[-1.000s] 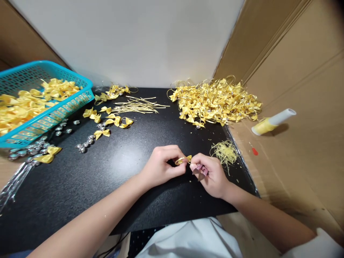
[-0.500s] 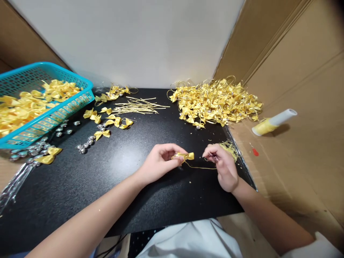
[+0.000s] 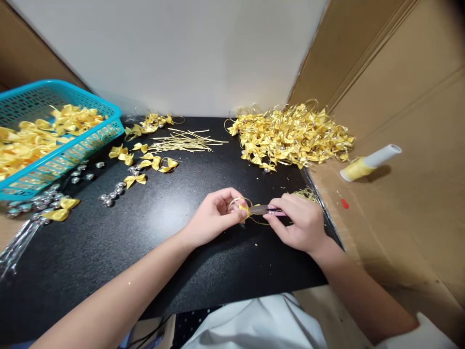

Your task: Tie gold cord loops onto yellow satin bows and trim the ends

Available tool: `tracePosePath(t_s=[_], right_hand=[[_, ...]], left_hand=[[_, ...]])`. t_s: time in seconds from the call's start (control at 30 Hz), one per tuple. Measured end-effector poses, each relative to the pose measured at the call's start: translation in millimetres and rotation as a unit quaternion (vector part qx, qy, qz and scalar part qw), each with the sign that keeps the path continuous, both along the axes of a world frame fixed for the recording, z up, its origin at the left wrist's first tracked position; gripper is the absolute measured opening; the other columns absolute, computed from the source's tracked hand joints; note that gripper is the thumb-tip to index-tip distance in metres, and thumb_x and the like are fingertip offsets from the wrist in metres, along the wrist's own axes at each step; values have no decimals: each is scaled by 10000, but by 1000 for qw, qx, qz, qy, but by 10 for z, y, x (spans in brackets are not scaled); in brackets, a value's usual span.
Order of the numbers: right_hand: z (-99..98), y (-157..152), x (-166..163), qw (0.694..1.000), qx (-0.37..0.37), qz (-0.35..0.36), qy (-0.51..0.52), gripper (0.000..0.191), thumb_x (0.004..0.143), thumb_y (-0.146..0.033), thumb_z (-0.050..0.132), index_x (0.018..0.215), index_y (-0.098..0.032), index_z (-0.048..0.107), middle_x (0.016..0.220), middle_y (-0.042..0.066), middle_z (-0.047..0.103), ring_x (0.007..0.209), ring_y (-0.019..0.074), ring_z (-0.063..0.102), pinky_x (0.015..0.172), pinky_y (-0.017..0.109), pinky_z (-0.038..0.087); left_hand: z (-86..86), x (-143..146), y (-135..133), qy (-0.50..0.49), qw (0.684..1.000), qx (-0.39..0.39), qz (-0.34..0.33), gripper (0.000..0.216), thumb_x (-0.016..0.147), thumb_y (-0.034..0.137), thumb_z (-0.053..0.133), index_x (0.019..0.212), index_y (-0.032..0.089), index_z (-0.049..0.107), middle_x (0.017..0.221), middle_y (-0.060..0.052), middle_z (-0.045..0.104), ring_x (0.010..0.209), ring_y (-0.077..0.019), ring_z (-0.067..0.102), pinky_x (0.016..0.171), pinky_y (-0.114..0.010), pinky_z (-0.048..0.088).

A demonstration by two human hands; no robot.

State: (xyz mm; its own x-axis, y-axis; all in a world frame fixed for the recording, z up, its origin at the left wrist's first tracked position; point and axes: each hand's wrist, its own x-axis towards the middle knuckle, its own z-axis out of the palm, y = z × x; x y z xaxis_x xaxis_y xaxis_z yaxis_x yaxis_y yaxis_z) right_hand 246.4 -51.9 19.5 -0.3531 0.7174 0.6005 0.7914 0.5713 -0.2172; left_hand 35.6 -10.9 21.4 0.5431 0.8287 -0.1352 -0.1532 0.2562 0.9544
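Above the front middle of the table, my left hand [image 3: 217, 214] pinches a yellow ribbon bow [image 3: 244, 209] between thumb and fingers. A thin gold cord [image 3: 250, 199] loops up from the bow and partly over my fingers. My right hand [image 3: 300, 220] is closed around small thread snips [image 3: 259, 210] with metal blades and pinkish handles. The blade tips meet the bow's right side; whether cord lies between them is too small to tell. Another stretch of yellow cord runs below the snips toward my right hand.
A turquoise basket [image 3: 105, 131] of yellow bows stands left, with silver bells [image 3: 45, 198] beside it. Gold cord lengths [image 3: 189, 141] lie at the back. Finished-looking bows [image 3: 290, 138] are heaped back right, cord scraps [image 3: 307, 195] nearer. A white tube [image 3: 370, 163] stands beyond the table's right edge.
My right hand has moved left and turned the snips out of its palm, bringing their blades to the bow. My left hand has stayed nearly in place, still holding the bow.
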Motion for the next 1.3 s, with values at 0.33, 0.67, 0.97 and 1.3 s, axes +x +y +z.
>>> tracePosePath(t_s=[0.33, 0.67, 0.97, 1.3], right_hand=[[9, -3, -25, 1000, -8, -17, -10, 182, 879, -320, 592, 780, -174, 634, 632, 3, 615, 569, 132, 525, 558, 254, 338], [-1, -11, -22, 999, -26, -17, 7, 193, 884, -315, 583, 760, -175, 632, 624, -2, 615, 559, 118, 530, 554, 242, 338], [12, -19, -41, 999, -34, -22, -8, 216, 882, -326, 572, 738, -177, 632, 618, 0, 610, 558, 119, 526, 552, 245, 326], [3, -24, -40, 998, -46, -23, -40, 242, 881, -340, 558, 716, -179, 632, 621, 3, 613, 572, 126, 526, 556, 259, 302]], left_hand=[[-39, -20, 2, -22, 999, 23, -2, 237, 721, 166, 765, 737, 130, 531, 663, 40, 578, 583, -44, 505, 580, -161, 421], [-35, -19, 8, -14, 999, 38, -11, 238, 735, 172, 747, 724, 137, 512, 665, 39, 568, 599, -50, 493, 594, -164, 411], [-37, -36, -11, 19, 998, 55, -22, 216, 762, 187, 710, 733, 145, 500, 672, 38, 550, 604, -56, 479, 601, -179, 398], [-30, -70, 19, 110, 984, 132, -40, 174, 762, 148, 639, 724, 163, 470, 674, 36, 517, 617, -74, 463, 614, -207, 404]])
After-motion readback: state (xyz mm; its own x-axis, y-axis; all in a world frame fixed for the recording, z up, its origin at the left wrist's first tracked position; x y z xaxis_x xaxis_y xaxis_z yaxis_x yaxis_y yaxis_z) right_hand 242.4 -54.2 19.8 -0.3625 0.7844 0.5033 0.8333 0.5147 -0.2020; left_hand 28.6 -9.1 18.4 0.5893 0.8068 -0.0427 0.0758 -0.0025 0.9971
